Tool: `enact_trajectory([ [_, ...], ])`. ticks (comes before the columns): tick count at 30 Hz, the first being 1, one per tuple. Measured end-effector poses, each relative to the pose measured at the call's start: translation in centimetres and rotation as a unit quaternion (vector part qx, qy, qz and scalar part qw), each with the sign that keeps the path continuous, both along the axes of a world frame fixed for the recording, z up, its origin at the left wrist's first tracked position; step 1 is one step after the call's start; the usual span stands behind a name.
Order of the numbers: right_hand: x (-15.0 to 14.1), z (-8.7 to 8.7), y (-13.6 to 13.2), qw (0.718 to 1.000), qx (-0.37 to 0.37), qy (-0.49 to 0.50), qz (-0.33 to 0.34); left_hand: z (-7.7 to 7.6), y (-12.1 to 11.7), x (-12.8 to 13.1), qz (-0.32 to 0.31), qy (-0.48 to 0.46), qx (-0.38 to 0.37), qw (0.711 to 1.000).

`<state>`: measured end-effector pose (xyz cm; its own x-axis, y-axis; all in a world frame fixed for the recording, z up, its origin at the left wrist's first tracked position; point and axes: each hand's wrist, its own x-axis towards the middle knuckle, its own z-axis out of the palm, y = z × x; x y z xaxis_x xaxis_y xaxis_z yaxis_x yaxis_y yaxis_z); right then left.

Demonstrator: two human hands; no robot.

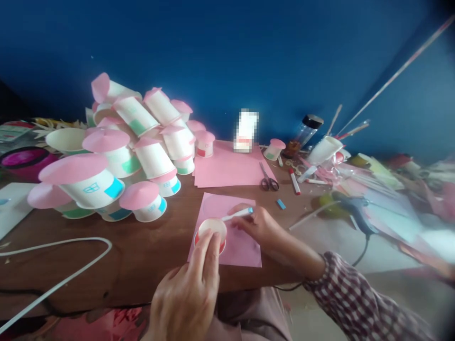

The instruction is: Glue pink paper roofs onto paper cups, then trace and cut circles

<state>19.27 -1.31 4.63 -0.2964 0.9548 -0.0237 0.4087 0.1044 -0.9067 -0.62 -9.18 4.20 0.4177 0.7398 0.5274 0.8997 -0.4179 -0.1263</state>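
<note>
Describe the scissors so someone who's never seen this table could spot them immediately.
Below the blue wall, on the brown table, find the large pink sheets. At their near right corner lie the scissors, set apart by two dark looped handles from the straight red and white marker on their right.

- A sheet lies on the table, before the paper stack.
- The cup is on the sheet's left part, under the left hand.
- The right hand, with the pen, is right of the cup.
- A pile of cups stands left of the stack, behind a cable.
- Scissors lie at the stack's right; before them, a cap; right, a marker.
- The jar stands behind the marker.
</note>
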Motion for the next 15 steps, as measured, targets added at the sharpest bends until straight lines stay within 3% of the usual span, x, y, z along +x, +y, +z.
enact_trajectory([
  [15, 1.2, -0.1, -5.7, 0.994, 0.053, -0.073, -0.060, 1.8, -0.1, 0.3, 0.013, 0.054, -0.005, 0.998],
])
